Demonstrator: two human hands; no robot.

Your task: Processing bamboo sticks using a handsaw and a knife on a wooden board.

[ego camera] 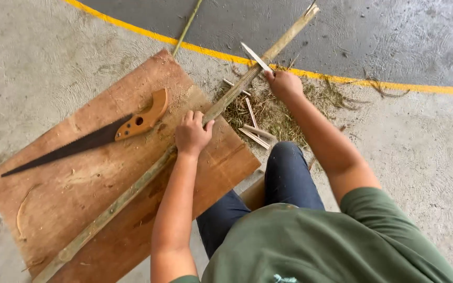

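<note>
Across the brown wooden board (pixel 79 194), a long green-brown bamboo pole (pixel 132 191) lies diagonally.
Left hand (pixel 191 133) presses the pole, fingers curled; right hand (pixel 284 85), farther along, grips a pale knife blade (pixel 255 56).

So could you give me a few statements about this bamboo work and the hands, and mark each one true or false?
1. The left hand presses the bamboo pole onto the board. True.
2. The right hand holds the saw. False: it holds a knife against the pole; the saw lies untouched on the board.
3. The saw's handle is orange-brown. True.
4. The pole lies entirely on the board. False: its far end reaches past the yellow line.
5. Cut strips lie on the floor beside the board. True.
</note>
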